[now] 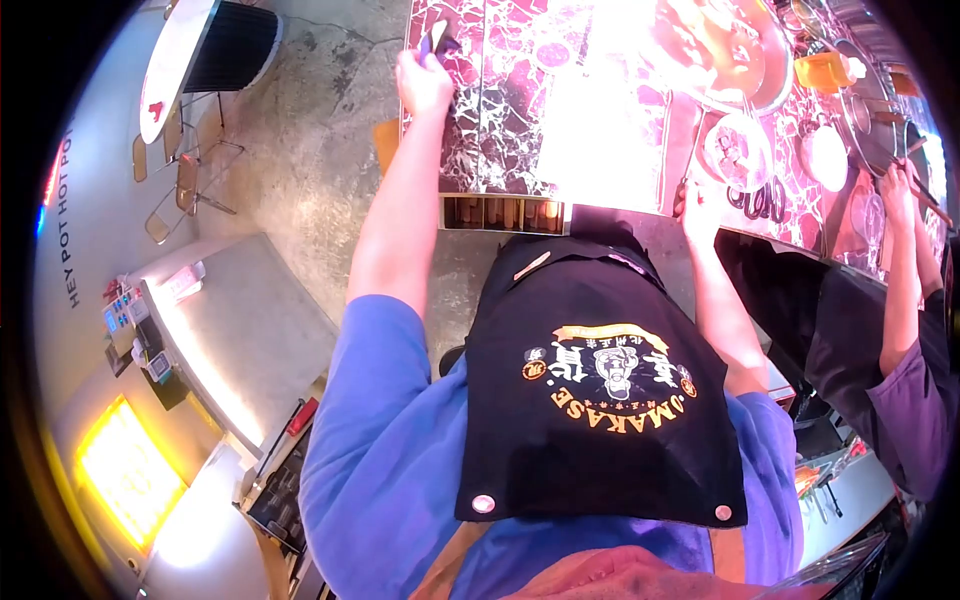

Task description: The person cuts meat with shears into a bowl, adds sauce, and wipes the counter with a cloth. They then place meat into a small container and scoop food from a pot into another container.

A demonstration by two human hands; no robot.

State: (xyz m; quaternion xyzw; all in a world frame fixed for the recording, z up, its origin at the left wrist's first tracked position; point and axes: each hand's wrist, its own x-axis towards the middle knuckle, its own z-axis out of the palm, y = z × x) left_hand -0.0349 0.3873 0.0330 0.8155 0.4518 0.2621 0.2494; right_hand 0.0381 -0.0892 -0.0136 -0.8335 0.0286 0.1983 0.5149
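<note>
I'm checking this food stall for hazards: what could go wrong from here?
The left hand holds a small dark item close to the table's left edge, so a slip might send it to the floor. The right hand is near the round plate and could knock it. The yellow bottle sits beside the big pan; a careless reach there might tip it.

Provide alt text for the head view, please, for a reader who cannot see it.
A person in a black apron holds a small item in their left hand at a red marbled table, their right hand near a plate; a co-worker is at right.
</note>
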